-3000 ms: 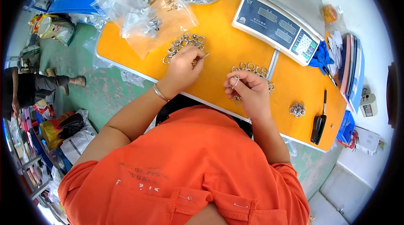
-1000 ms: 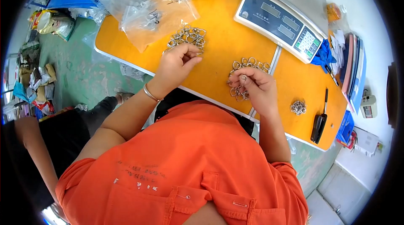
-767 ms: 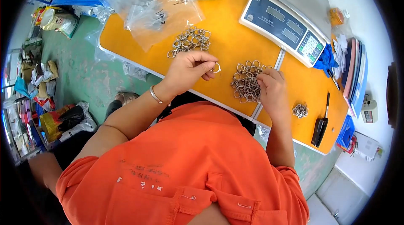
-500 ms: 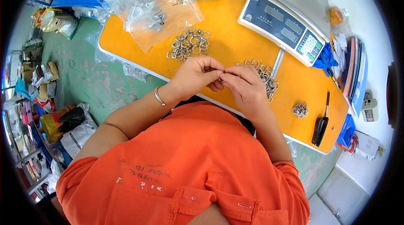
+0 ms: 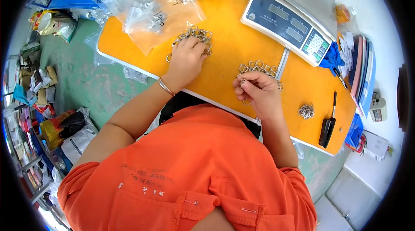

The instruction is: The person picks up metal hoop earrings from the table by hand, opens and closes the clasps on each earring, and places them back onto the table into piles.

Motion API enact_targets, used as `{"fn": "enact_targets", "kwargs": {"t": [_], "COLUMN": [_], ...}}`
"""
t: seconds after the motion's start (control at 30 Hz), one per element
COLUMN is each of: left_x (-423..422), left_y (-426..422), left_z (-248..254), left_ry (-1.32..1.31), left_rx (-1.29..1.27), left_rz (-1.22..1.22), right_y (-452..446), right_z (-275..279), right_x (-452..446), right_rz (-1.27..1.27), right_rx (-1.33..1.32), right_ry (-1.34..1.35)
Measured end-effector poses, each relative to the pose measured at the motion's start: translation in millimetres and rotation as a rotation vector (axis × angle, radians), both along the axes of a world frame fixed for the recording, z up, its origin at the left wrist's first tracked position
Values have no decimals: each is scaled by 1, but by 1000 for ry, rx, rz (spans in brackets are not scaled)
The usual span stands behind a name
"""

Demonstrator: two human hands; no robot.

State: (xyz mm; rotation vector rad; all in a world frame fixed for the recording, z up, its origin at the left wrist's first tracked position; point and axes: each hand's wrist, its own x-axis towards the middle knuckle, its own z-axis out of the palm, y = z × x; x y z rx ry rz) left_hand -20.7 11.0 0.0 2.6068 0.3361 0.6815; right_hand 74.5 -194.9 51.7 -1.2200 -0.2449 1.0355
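Observation:
My left hand [image 5: 186, 63] reaches onto the left pile of metal rings [image 5: 202, 35]. Its fingers are curled down among the rings, and their tips are hidden, so what they grip cannot be made out. Closer to the middle of the table, my right hand [image 5: 262, 94] pinches a small metal ring [image 5: 243, 82] between thumb and forefinger. Just beyond that hand lies a second pile of metal rings [image 5: 258, 65], partly covered by the fingers. A smaller cluster of rings [image 5: 306, 111] sits to the right on the orange table [image 5: 225, 53].
A digital scale [image 5: 288, 23] stands at the back right. Clear plastic bags [image 5: 166, 14] lie at the back left. A black-handled tool [image 5: 327, 131] rests near the right corner, with blue gloves [image 5: 332, 56] and upright folders [image 5: 365, 71] behind.
My hands were together over the table's middle and have separated. The left moved left onto the ring pile; the right shifted slightly right and down, fingers still pinched.

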Motion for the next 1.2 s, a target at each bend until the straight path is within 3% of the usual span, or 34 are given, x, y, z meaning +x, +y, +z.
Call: {"fn": "enact_targets", "kwargs": {"t": [0.27,0.33,0.37,0.43,0.47,0.53,0.67,0.8,0.87,0.93,1.0,1.13,1.2], "left_x": [-2,-4,-5,-9,-10,-11,-12,-9,-9,-10,-12,-14,-15], "left_y": [7,1,-3,-14,-18,-25,-34,-44,-47,-50,-52,-51,-46], "left_z": [3,16,20,26,27,29,27,42,44,42,37,41,38], "left_ry": [-111,-152,-152,-92,-92,19,104,131,127,122,8,-22,33], "left_rx": [-93,-216,-218,-783,-785,-1225,-1482,-1675,-1659,-1645,-1514,-1490,-1190], "left_rz": [-36,-70,-72,-9,-10,-38,-176,-168,-188,-206,-293,-345,-376], "right_y": [-6,-11,-14,-25,-30,-36,-38,-13,-2,2,5,3,-2], "right_z": [-4,7,3,-6,-4,-2,-11,9,12,6,5,0,-6], "right_x": [4,8,11,23,29,34,34,8,-6,-12,-15,-15,-14], "right_rz": [17,-48,-49,-193,-165,-106,-19,-63,4,-21,-51,-55,-68], "right_rx": [133,-191,-193,-392,-439,-462,-502,-360,-184,-155,-123,-88,-105], "right_ry": [169,-130,-130,-876,-955,-1066,-1350,-1176,-883,-867,-805,-772,-572]}}
